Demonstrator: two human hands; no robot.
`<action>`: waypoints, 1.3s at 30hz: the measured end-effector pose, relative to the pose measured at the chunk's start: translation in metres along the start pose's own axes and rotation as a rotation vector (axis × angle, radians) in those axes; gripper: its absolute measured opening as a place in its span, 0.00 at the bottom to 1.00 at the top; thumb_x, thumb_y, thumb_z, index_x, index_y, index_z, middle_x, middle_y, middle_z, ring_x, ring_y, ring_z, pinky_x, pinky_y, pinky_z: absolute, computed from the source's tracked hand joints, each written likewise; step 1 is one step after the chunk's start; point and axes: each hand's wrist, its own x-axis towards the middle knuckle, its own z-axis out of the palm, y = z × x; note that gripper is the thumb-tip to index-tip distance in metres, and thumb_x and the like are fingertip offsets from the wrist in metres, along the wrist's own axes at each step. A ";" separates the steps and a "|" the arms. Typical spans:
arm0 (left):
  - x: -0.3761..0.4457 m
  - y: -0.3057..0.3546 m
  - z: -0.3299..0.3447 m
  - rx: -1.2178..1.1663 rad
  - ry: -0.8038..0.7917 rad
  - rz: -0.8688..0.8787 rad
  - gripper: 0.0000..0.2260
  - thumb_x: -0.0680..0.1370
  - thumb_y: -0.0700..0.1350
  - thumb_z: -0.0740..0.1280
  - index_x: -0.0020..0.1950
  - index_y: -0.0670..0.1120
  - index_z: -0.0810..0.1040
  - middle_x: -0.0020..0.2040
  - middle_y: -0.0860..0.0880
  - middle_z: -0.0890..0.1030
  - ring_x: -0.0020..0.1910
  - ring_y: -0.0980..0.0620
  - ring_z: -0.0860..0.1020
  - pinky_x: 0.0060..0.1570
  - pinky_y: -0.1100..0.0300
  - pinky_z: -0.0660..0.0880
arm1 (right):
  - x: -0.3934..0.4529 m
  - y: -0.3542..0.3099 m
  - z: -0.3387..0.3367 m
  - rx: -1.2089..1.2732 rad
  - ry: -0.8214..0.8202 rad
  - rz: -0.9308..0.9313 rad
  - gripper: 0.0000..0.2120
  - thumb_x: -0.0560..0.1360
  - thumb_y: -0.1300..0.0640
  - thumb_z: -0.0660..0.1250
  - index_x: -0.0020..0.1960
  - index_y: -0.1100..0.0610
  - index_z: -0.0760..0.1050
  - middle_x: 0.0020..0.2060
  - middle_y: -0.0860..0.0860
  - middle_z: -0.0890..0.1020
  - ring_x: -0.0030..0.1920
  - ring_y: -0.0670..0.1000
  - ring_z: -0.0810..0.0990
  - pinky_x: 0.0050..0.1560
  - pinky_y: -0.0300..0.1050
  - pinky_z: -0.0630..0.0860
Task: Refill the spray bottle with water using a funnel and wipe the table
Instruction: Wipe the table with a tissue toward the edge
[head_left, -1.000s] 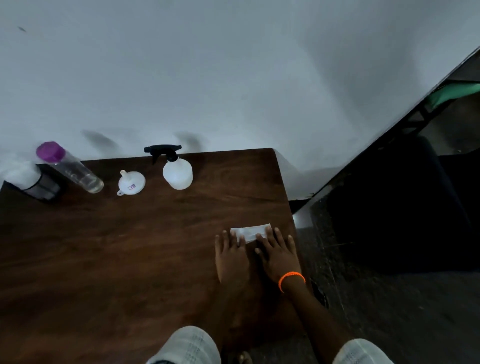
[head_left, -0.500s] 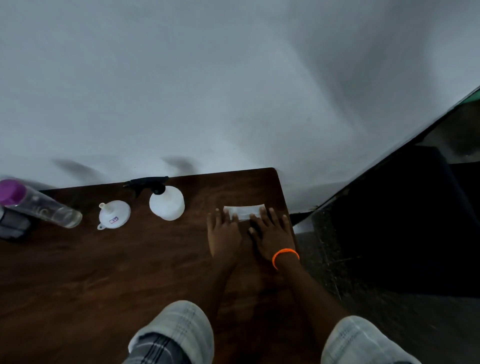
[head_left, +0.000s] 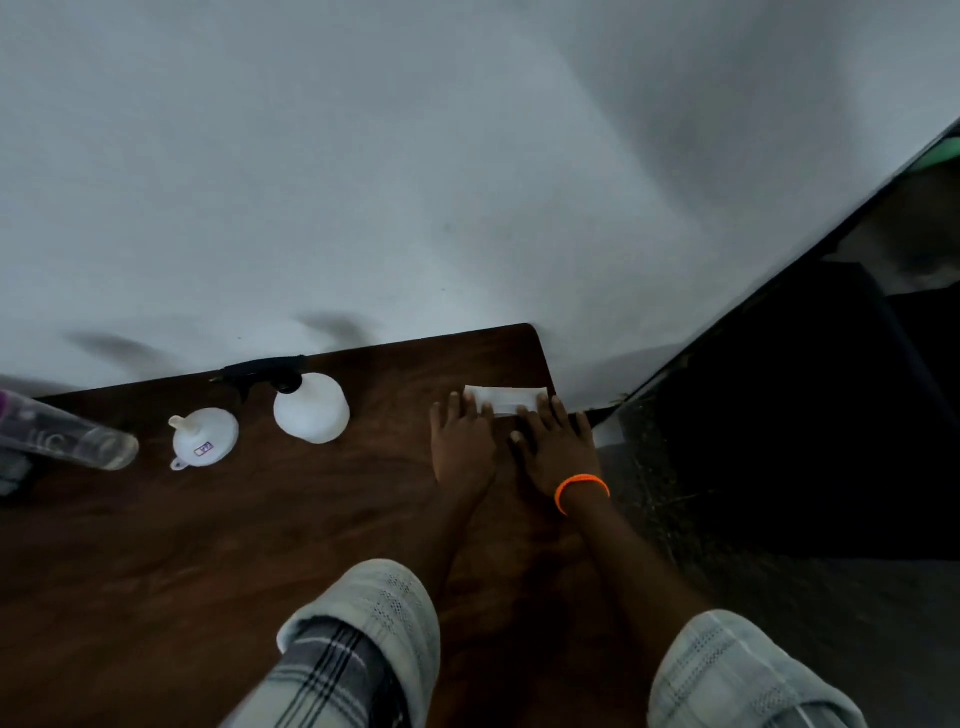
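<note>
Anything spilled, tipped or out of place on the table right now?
No spill visible. The white plastic funnel rests mouth-down, spout up. The white spray bottle stands upright. Both hands press the white wipe flat near the far right corner.

Dark brown wooden table (head_left: 208, 561) against white wall. White plastic spray bottle with black trigger (head_left: 310, 407) stands at far edge. Beside it: white plastic funnel (head_left: 204, 439), clear bottle lying down (head_left: 70, 436); folded white cloth (head_left: 505, 399) opposite.
</note>
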 end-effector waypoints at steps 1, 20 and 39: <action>-0.004 0.004 0.001 0.004 -0.003 0.010 0.26 0.82 0.51 0.54 0.80 0.49 0.61 0.81 0.42 0.59 0.80 0.41 0.55 0.77 0.40 0.50 | -0.006 0.002 0.001 0.007 -0.002 0.011 0.28 0.84 0.40 0.48 0.81 0.45 0.54 0.82 0.51 0.50 0.82 0.52 0.46 0.79 0.59 0.42; -0.174 0.069 0.051 0.039 -0.074 0.113 0.25 0.83 0.52 0.52 0.81 0.49 0.60 0.81 0.42 0.58 0.81 0.41 0.52 0.78 0.42 0.47 | -0.191 0.049 0.061 0.036 -0.055 0.072 0.38 0.75 0.34 0.34 0.81 0.46 0.54 0.82 0.53 0.52 0.82 0.51 0.48 0.79 0.54 0.41; -0.346 0.117 0.108 0.026 -0.099 0.140 0.25 0.82 0.50 0.54 0.80 0.51 0.61 0.82 0.45 0.58 0.81 0.42 0.52 0.78 0.42 0.47 | -0.378 0.076 0.136 0.130 -0.036 0.085 0.28 0.81 0.40 0.51 0.75 0.51 0.70 0.76 0.59 0.68 0.77 0.59 0.67 0.75 0.51 0.51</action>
